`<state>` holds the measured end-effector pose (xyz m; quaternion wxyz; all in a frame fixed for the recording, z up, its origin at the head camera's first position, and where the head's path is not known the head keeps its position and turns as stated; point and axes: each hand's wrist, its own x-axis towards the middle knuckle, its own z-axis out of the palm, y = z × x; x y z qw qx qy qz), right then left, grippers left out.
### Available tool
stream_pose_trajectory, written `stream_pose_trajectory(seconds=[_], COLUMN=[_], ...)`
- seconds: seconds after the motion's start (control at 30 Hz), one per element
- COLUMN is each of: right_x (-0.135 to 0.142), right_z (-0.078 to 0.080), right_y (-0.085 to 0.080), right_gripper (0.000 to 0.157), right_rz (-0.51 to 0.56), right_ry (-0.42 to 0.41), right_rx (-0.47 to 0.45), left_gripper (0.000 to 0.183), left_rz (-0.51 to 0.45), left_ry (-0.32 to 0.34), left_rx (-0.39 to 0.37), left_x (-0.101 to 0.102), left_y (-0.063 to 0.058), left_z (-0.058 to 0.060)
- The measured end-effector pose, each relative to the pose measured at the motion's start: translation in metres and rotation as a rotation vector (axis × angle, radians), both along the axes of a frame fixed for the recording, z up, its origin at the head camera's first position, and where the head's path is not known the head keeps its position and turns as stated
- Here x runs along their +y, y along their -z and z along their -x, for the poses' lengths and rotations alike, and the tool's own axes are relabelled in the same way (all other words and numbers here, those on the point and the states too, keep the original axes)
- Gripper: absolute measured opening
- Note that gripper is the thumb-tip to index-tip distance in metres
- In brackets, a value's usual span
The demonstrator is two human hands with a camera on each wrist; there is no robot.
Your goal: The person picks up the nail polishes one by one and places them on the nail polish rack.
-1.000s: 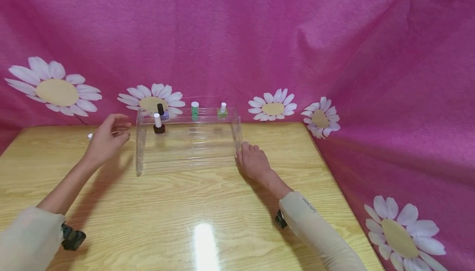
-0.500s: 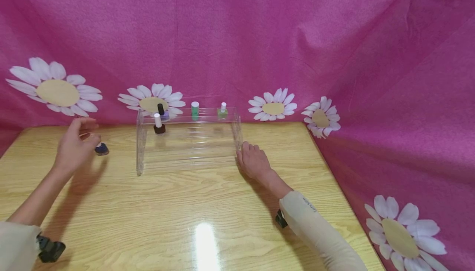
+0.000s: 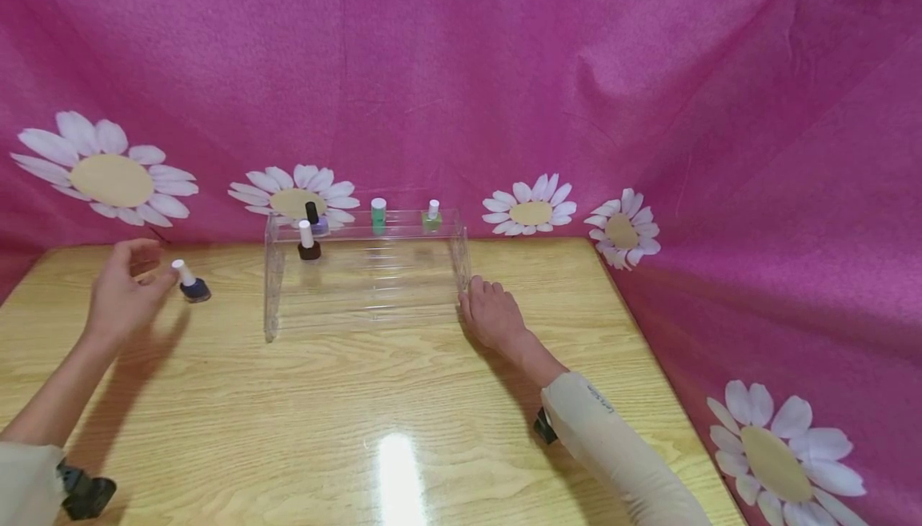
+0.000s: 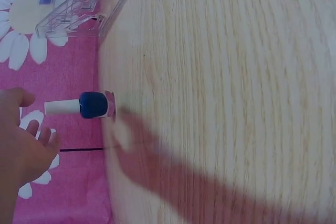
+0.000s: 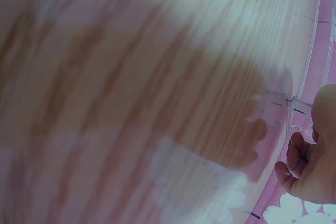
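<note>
A nail polish bottle (image 3: 194,289) with dark blue polish and a white cap stands on the left of the table. My left hand (image 3: 124,290) is just left of it, fingers parted and loosely bent; the left wrist view shows a gap between this hand (image 4: 26,148) and the cap (image 4: 62,107). A clear stepped display rack (image 3: 367,322) stands at the back of the table. My right hand (image 3: 495,318) holds its right end, with the fingers (image 5: 298,156) curled; the exact contact is partly hidden.
On the rack's upper steps stand a dark bottle with a white cap (image 3: 309,249), a lilac bottle with a black cap (image 3: 319,224), a green bottle (image 3: 378,214) and a pale green bottle (image 3: 432,220). A pink flowered cloth (image 3: 432,94) hangs behind the wooden table (image 3: 302,414).
My left hand has moved left from beside the rack, past the dark blue nail polish bottle, which has come into full view. The right hand and the rack have not moved.
</note>
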<state>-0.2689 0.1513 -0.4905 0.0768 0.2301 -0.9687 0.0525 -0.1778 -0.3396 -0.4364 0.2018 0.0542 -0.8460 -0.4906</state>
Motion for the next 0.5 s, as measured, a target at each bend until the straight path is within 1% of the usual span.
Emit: stream_pose_trajectory(seconds=[0.17,0.3,0.37,0.43,0.5], right_x=[-0.0001,-0.0001,-0.0002,-0.0002,-0.0002], right_z=[-0.0002,-0.0003,-0.0004,-0.0006,-0.0007], right_y=[0.0000,0.0001,0.0000,0.0000,0.0002], right_gripper=[0.029,0.029,0.030,0.030,0.029], right_rz=[0.001,0.006,0.005,0.001,-0.003], right_ry=[0.003,-0.001,-0.003,-0.004,-0.006], right_rx=[-0.004,0.008,0.013,0.013,0.013], left_gripper=[0.035,0.045,0.044,0.048,0.048], left_rz=[0.011,0.023,0.025,0.027,0.037], left_ry=[0.028,0.042,0.048,0.061,0.067], left_rx=[-0.029,-0.038,-0.042,-0.043,-0.047], left_x=[-0.0026,-0.0023,-0.0020,-0.0019,-0.0019], left_y=[0.0057,0.0086,0.0095,0.0102,0.0110], left_z=[0.0020,0.0039,0.0045,0.0049,0.0052])
